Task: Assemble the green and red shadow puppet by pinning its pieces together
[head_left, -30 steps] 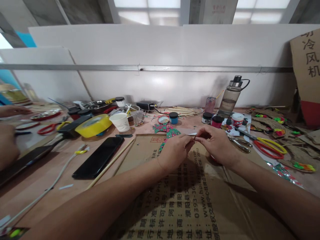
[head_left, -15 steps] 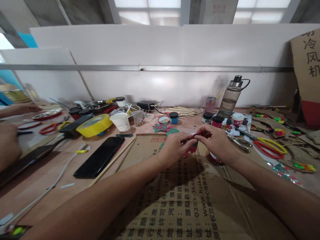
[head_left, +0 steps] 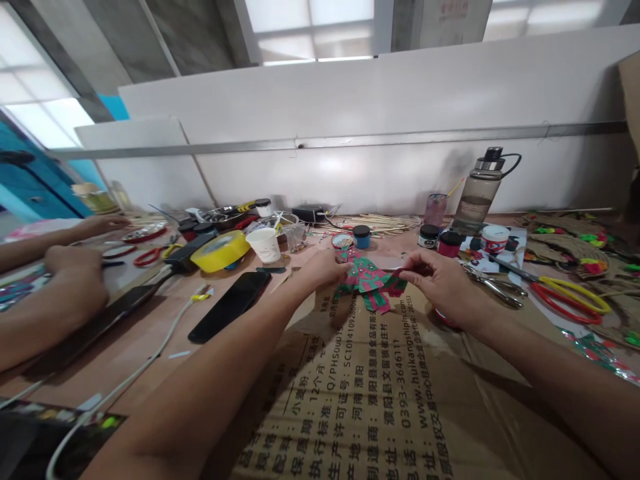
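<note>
On my head camera, the right hand pinches the cutout by its right tip. The left hand touches its left side, fingers curled; I cannot tell its grip. Both meet over the cardboard's far edge.

Straight beyond the left hand, a white partition stretches wide, a metal rail running along it! High above that, bright windows glow; another window blazes far left of the hand, over a blue panel. Nearer, a pinkish table.
</note>
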Available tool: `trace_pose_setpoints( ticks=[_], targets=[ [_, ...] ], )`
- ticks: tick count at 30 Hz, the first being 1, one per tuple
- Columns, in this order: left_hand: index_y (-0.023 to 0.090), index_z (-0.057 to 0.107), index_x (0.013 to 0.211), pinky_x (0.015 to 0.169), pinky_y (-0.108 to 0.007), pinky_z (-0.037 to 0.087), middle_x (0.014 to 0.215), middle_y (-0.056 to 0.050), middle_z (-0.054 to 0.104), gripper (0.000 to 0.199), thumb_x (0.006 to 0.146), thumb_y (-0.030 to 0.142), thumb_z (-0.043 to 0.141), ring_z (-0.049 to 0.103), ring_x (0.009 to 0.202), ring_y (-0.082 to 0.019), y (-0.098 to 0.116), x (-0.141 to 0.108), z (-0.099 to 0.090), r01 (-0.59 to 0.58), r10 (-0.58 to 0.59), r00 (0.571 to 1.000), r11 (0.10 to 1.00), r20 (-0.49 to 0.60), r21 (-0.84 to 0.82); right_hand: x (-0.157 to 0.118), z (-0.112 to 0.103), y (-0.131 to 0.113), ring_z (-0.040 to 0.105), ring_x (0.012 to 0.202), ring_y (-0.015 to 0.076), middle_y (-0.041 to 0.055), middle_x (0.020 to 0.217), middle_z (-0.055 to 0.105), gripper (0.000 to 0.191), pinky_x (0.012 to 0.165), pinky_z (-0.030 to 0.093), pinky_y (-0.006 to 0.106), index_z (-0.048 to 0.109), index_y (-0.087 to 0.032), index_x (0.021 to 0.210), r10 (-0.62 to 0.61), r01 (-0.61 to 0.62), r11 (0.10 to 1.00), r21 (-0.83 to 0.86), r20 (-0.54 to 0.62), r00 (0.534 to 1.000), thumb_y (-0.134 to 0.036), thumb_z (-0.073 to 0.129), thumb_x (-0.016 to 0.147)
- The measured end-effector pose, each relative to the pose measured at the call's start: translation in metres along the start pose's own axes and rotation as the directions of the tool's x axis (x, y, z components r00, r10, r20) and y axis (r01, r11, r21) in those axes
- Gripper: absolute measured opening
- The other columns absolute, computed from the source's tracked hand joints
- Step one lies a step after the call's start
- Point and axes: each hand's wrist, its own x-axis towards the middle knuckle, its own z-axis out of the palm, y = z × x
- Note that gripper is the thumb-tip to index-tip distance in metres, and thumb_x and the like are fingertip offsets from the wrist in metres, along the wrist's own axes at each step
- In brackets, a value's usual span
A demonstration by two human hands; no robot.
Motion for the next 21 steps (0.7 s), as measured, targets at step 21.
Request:
trace_pose_setpoints(
  ticks=[21],
  targets=[
    [0.018,0.051,0.049,0.046,-0.025,0.022,0.045,0.005,0.043,0.023,0.064,0.025,0.067,0.035,0.047,-0.011,0.009,-0.002,0.013,0.087,-0.066,0.995,0.933,0.071,-0.349,-0.003,0.007,-0.001,0.058,0.067,0.0161,0.0018,0.073,0.067,0.01,0.061,0.044,0.028,0.063,-0.02,0.076,0.003,-0.003,1.0,-0.004,0.074,0.997,-0.025,0.063,0.084]
  ],
)
